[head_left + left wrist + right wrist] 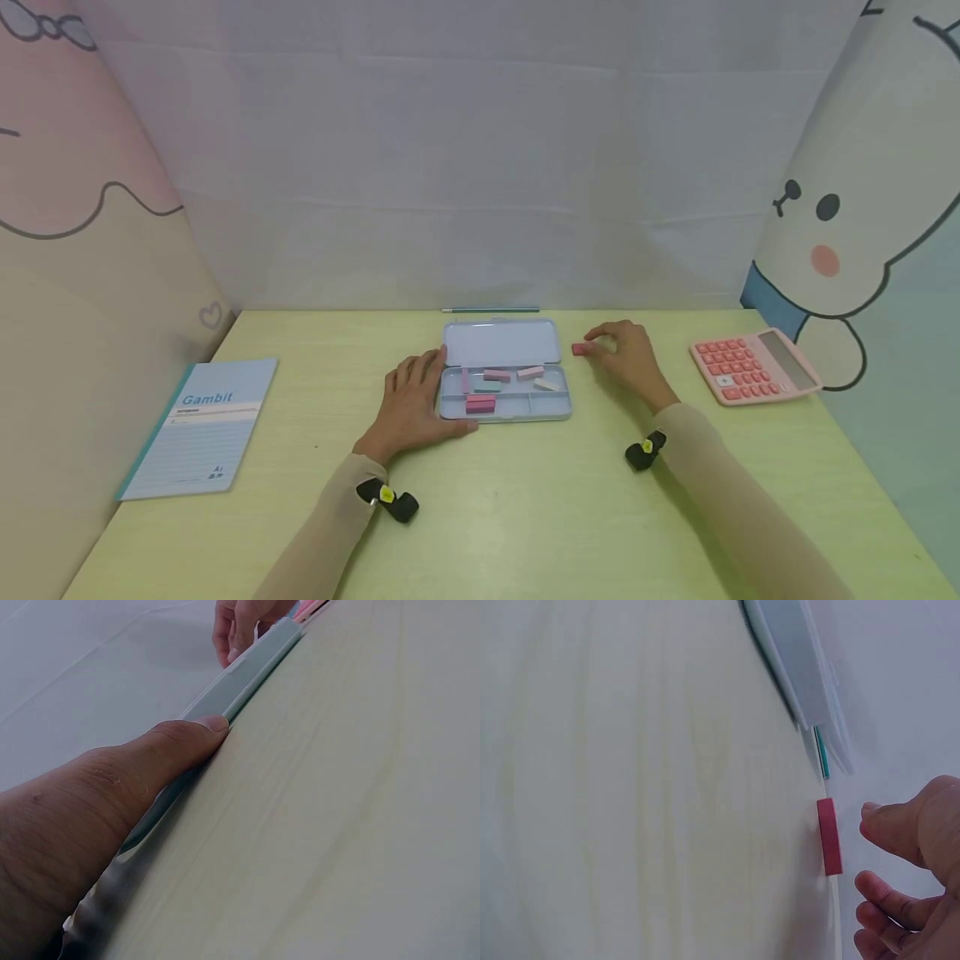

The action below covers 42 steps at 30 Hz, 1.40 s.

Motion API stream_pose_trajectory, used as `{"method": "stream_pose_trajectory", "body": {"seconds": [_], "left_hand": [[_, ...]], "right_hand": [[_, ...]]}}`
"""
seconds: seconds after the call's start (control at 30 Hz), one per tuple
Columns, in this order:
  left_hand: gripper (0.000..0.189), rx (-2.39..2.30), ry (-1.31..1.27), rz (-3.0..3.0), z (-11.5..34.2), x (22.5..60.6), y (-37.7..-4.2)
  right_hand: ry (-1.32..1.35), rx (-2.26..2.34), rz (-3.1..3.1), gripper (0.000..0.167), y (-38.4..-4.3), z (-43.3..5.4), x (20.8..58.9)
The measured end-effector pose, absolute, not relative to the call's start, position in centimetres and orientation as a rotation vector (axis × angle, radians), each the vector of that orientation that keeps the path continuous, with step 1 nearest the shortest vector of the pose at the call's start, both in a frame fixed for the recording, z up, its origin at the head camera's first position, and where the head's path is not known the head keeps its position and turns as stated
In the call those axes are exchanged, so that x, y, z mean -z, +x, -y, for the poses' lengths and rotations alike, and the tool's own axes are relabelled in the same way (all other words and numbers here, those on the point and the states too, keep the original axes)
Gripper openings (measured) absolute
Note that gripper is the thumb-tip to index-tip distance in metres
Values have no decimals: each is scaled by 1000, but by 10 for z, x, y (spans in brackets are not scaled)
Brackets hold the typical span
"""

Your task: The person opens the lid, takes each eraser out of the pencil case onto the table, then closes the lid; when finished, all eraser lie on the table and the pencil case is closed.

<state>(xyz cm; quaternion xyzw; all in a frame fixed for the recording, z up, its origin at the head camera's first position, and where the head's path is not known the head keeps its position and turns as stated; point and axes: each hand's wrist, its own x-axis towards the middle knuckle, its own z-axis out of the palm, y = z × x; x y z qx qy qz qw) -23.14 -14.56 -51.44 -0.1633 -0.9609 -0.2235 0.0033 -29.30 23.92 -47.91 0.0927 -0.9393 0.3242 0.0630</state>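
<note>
A shallow pale blue case point(506, 408) with compartments lies on the table, its lid point(501, 342) folded back. Several small pastel blocks sit in its rear section, and pink blocks point(480, 404) lie at the front left. My left hand point(411, 406) spans the case's left end, thumb resting against the front edge and fingers spread toward the hinge. Right of the case, a small red-pink block point(829, 837) lies on the table. My right hand point(626, 358) is right beside that block; in the right wrist view a gap shows between it and the thumb.
A pink calculator point(753, 367) lies at the right, beyond my right hand. On the left is a notebook point(202, 429). A pencil point(491, 310) lies along the back edge of the table, against the white backdrop point(480, 167).
</note>
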Motion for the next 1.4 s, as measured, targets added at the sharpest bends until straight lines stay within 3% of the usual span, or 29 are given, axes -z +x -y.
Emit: {"method": "stream_pose_trajectory", "body": {"seconds": [0.23,0.53,0.83,1.4], "left_hand": [[134,710,-518,3018,145,515,-232],[134,683,-516,3023,146,517,-233],[134,692,-515,3037,146,516,-234],[133,708,-519,3030,145,514,-232]], "right_hand": [[336,-1033,2788,19,-271,-223,469],[373,-1021,2864,22,-249,-199,458],[349,-1021,2920,16,-246,-179,457],[244,-1051,3059,26,-249,-176,465]]}}
